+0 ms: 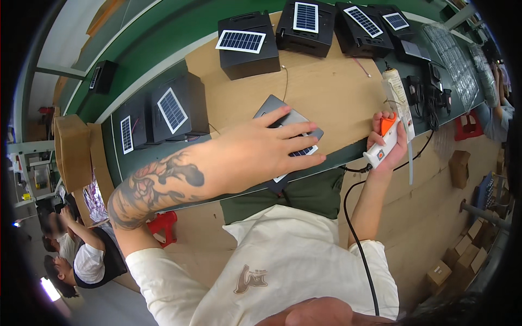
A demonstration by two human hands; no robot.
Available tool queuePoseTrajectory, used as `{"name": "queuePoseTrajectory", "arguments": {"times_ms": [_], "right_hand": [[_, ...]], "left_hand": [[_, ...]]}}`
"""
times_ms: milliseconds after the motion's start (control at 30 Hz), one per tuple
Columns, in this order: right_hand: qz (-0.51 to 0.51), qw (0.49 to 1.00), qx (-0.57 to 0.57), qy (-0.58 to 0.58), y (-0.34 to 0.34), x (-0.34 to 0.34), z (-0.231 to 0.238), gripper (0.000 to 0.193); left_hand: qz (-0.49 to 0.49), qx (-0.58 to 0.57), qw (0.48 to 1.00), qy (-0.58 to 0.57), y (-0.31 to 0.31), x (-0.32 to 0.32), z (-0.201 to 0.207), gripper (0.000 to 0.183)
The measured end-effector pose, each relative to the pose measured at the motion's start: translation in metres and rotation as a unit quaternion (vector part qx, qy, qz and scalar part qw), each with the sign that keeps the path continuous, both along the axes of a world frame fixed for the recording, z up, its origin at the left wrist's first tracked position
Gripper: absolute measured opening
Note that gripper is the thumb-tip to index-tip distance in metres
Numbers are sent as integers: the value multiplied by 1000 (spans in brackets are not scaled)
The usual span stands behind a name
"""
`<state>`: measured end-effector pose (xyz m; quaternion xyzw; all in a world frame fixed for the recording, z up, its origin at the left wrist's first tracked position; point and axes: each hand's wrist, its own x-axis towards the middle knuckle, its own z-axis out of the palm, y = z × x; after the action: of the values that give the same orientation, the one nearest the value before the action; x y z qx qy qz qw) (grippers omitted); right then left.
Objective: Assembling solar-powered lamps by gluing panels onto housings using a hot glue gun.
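My left hand (pixel 266 144) lies with fingers spread across a flat dark grey panel (pixel 272 105) near the table's front edge. A bit of small solar panel (pixel 306 151) shows between its fingers; the rest is hidden. At the right, my right hand (pixel 401 142) is wrapped round the grip of a white hot glue gun (pixel 396 89) with an orange trigger. Its dark nozzle points to the far side of the table, and a black cord runs from the handle end. A thin wire (pixel 286 81) lies on the cardboard beyond the panel.
Several black boxes topped with solar panels stand along the back, such as this box (pixel 247 54); another box (pixel 182 103) is at the left. Black adapters and cables (pixel 429 92) and clear plastic trays (pixel 451 60) lie right. Cardboard (pixel 326 87) covers the tabletop. Other people sit lower left.
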<state>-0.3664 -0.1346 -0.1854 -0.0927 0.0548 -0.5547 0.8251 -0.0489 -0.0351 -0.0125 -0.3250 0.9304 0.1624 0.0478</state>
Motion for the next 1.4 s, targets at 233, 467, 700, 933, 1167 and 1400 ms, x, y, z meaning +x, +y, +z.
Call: {"name": "queuePoseTrajectory", "arguments": {"times_ms": [233, 467, 700, 933, 1167, 1400], "right_hand": [[-16, 1000, 23, 15, 1, 3, 4, 25], [6, 993, -1, 114, 7, -1, 15, 35], [100, 885, -162, 425, 50, -22, 111, 75], [203, 829, -252, 456, 54, -6, 157, 62], [272, 762, -290, 512, 45, 25, 168, 50], [284, 682, -302, 603, 42, 43, 174, 45]], "left_hand": [[-3, 30, 999, -18, 0, -4, 13, 74], [216, 45, 952, 210, 28, 18, -12, 98], [327, -41, 865, 378, 69, 29, -68, 97], [346, -43, 782, 516, 80, 25, -106, 96], [312, -105, 794, 512, 77, 25, -113, 98], [293, -163, 829, 447, 76, 22, -111, 96]]}}
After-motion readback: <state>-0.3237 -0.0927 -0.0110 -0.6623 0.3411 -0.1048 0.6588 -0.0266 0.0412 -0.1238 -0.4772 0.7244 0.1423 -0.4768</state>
